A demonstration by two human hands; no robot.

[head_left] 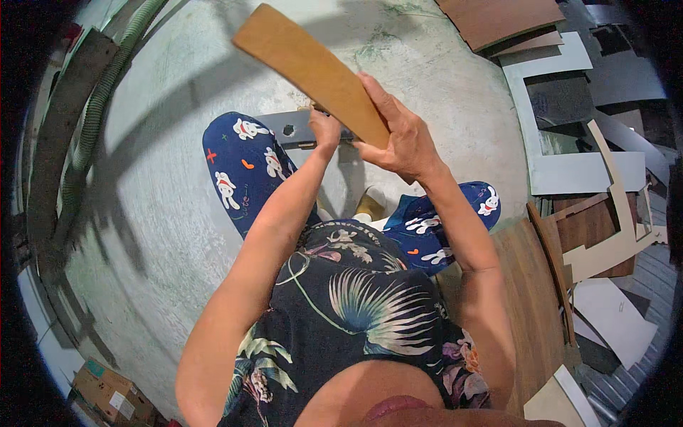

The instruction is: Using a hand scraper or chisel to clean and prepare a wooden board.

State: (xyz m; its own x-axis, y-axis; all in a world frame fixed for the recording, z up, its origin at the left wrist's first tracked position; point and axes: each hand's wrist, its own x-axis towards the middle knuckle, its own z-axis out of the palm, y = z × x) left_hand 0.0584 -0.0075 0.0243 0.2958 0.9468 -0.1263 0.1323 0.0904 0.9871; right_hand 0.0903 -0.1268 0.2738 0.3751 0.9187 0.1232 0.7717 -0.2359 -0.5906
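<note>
My right hand (405, 139) is closed around the near end of a long, tan, slightly curved wooden board (306, 67). The board is raised at a slant, its far end pointing up and to the left. Just below it, my left hand (326, 129) is closed on a dark grey bar-shaped piece (274, 124) with a dark round hole. That piece lies crosswise by my left knee. The board and my hand hide its right part, so its kind is unclear.
Cut boards and pale panel offcuts (569, 171) are piled along the right. Brown boards (498, 21) lie at the far right. A ribbed hose (92, 121) runs along the left beside a dark beam (53, 142). At the lower left stands a cardboard box (110, 395).
</note>
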